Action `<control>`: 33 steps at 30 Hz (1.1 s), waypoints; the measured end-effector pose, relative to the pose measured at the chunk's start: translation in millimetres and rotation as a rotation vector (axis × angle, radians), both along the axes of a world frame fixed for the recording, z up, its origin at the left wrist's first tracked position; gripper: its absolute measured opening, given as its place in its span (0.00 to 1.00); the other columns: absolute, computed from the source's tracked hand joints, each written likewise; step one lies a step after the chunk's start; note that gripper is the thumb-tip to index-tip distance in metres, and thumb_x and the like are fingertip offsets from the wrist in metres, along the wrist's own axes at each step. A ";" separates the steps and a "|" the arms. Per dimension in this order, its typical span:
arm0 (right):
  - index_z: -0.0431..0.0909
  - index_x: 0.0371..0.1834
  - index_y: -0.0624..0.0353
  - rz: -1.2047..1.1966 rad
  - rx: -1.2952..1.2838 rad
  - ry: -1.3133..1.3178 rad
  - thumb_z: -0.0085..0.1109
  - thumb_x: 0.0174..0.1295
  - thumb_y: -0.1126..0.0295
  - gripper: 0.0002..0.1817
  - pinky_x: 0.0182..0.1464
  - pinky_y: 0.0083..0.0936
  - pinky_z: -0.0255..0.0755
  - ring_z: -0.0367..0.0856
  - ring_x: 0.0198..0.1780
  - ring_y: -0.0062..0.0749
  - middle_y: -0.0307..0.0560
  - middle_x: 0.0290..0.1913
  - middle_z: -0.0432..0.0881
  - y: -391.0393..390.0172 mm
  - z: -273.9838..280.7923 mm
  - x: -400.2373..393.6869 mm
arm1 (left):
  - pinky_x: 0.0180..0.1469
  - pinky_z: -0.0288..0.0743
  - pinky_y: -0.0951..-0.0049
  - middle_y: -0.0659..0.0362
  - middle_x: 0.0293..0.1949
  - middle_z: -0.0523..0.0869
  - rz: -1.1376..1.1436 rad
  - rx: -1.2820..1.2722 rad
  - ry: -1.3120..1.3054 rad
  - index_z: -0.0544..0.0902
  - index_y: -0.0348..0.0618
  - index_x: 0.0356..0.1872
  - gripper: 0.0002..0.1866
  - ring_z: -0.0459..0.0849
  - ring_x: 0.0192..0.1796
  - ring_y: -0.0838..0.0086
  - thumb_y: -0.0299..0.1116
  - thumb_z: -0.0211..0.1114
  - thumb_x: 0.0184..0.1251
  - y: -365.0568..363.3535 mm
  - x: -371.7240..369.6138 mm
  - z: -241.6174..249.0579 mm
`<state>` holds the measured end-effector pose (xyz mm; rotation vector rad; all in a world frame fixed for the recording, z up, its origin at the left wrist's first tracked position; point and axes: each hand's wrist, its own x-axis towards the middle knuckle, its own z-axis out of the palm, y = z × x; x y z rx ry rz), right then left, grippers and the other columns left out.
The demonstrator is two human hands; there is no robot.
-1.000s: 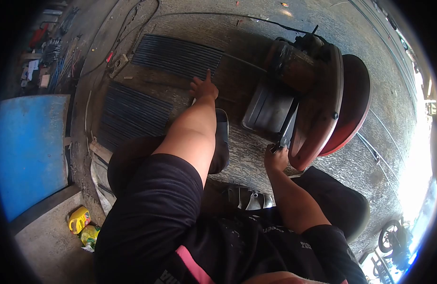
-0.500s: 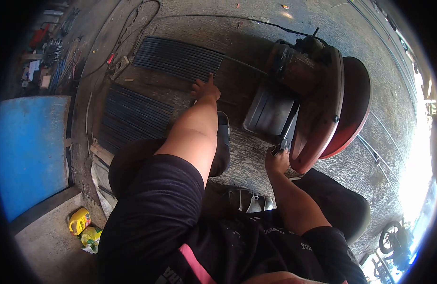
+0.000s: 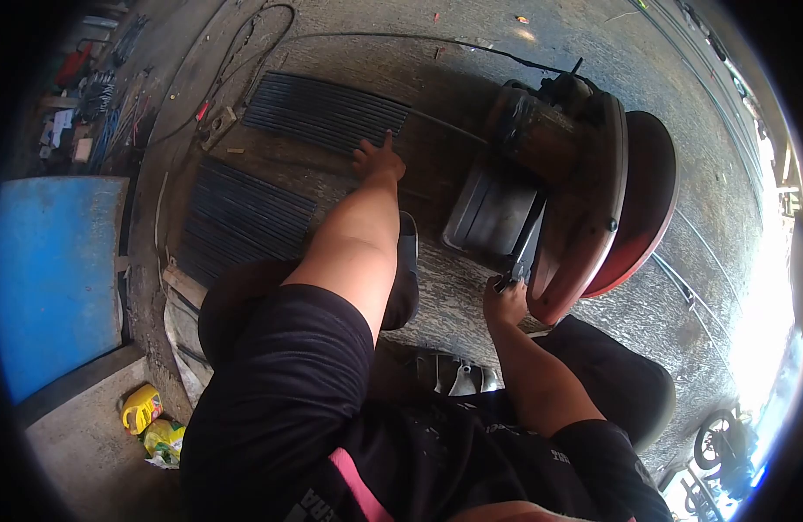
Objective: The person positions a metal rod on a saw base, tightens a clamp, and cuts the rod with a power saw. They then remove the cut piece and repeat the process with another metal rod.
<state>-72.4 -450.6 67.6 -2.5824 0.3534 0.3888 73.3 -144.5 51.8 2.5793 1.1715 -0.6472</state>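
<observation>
My left hand (image 3: 379, 162) is stretched forward, palm down and fingers apart, with the index finger extended. Its fingertips are right at the near edge of a row of dark metal rods (image 3: 319, 111). A second row of similar rods (image 3: 245, 217) lies closer to my left leg. My right hand (image 3: 505, 303) is wrapped round the black handle (image 3: 518, 268) of a chop saw (image 3: 584, 261). The saw has a red guard and a dark metal base (image 3: 484, 213). One thin rod (image 3: 449, 126) runs from the far row toward the saw.
A blue panel (image 3: 57, 278) stands at the left, with a yellow container (image 3: 142, 409) below it. A dark cable (image 3: 401, 35) crosses the floor behind the saw. Long thin bars (image 3: 702, 300) lie at right, and tools and scraps (image 3: 97, 96) are at upper left.
The view has shifted slightly. My left hand stays by the far row of rods, and my right hand keeps its grip on the saw handle.
</observation>
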 end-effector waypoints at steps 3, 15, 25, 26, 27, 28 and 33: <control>0.71 0.41 0.61 -0.029 -0.014 0.043 0.52 0.54 0.55 0.20 0.44 0.49 0.71 0.77 0.43 0.56 0.57 0.41 0.76 1.3 3.9 2.4 | 0.66 0.54 0.55 0.47 0.66 0.52 -0.025 -0.042 0.050 0.51 0.80 0.71 0.37 0.55 0.67 0.51 0.40 0.57 0.62 -0.4 3.5 1.7; 0.71 0.42 0.60 0.047 -0.046 -0.002 0.53 0.54 0.56 0.19 0.43 0.48 0.72 0.77 0.44 0.54 0.55 0.41 0.76 -2.3 -3.1 0.2 | 0.66 0.54 0.56 0.50 0.68 0.54 -0.023 0.003 0.030 0.52 0.78 0.71 0.38 0.55 0.68 0.55 0.44 0.61 0.60 -0.9 8.0 2.7; 0.72 0.41 0.60 -0.055 0.095 0.042 0.54 0.54 0.56 0.19 0.43 0.47 0.72 0.77 0.43 0.54 0.56 0.40 0.77 5.0 10.5 3.3 | 0.68 0.50 0.53 0.48 0.70 0.48 -0.033 -0.031 0.034 0.50 0.82 0.70 0.37 0.52 0.70 0.52 0.41 0.56 0.62 7.1 22.8 -11.9; 0.72 0.41 0.60 -0.060 0.101 0.050 0.54 0.54 0.56 0.19 0.43 0.47 0.72 0.77 0.43 0.54 0.56 0.40 0.77 5.5 11.7 3.6 | 0.68 0.50 0.53 0.48 0.70 0.48 -0.032 -0.033 0.043 0.50 0.83 0.70 0.38 0.52 0.70 0.53 0.41 0.57 0.62 6.5 23.7 -13.3; 0.72 0.41 0.60 -0.054 0.064 0.064 0.54 0.54 0.56 0.19 0.43 0.47 0.72 0.77 0.44 0.54 0.56 0.40 0.77 5.6 10.7 3.9 | 0.68 0.50 0.53 0.48 0.70 0.49 -0.030 -0.034 0.051 0.50 0.83 0.70 0.38 0.52 0.70 0.53 0.41 0.57 0.62 5.1 24.5 -10.7; 0.72 0.41 0.60 -0.052 0.042 0.072 0.53 0.54 0.56 0.19 0.43 0.47 0.72 0.77 0.44 0.54 0.55 0.40 0.77 5.3 10.6 4.5 | 0.68 0.50 0.53 0.48 0.70 0.49 -0.031 -0.039 0.051 0.50 0.83 0.70 0.38 0.52 0.70 0.53 0.41 0.57 0.62 2.6 25.0 -9.4; 0.72 0.40 0.60 -0.042 0.007 0.092 0.53 0.54 0.55 0.19 0.43 0.47 0.72 0.77 0.44 0.54 0.55 0.40 0.77 4.6 10.2 4.8 | 0.66 0.51 0.57 0.52 0.67 0.54 -0.035 -0.014 0.045 0.53 0.80 0.70 0.34 0.55 0.69 0.58 0.39 0.53 0.64 0.6 20.2 -2.4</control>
